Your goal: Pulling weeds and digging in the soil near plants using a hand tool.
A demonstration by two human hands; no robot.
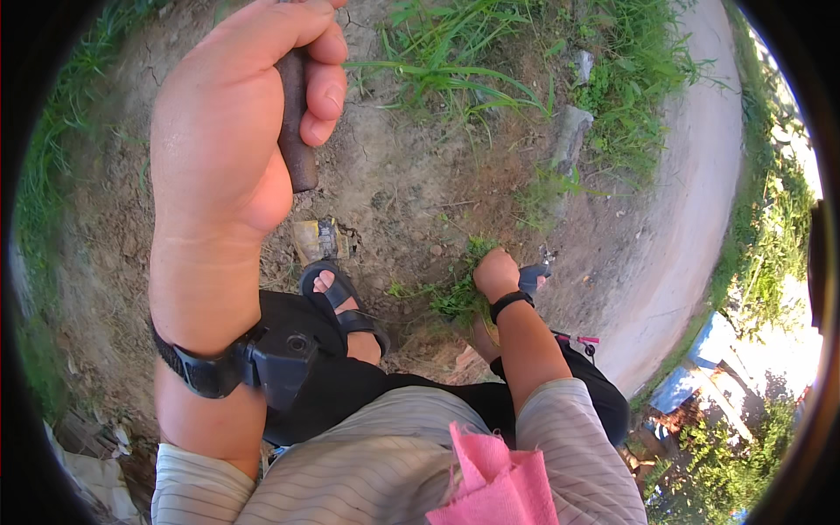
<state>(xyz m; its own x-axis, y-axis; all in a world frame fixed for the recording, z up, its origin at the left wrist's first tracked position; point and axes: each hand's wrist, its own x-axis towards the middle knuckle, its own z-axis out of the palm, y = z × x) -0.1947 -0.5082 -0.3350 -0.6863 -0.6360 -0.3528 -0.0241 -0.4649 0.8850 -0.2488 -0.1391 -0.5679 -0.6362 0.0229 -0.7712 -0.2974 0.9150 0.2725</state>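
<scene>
My left hand [223, 125] is raised close to the camera at the upper left, fingers curled around the brown handle [302, 151] of a tool. The lower end of the handle sticks out below my palm; its other end is hidden by the hand or lies beyond the top of the picture. Low down by my right foot, my right hand [497, 272] is closed on a bunch of green weeds [462, 295]. Leafy stems hang out to the left of that fist. Whether their roots are still in the soil cannot be seen.
My sandalled feet [348, 302] stand on dry, cracked earth [407, 177]. A torn yellowish wrapper [318, 239] lies ahead of the left one. Tall grass [459, 65] grows at the top, beside a grey stone [572, 134]. A pale path [689, 177] curves along the right.
</scene>
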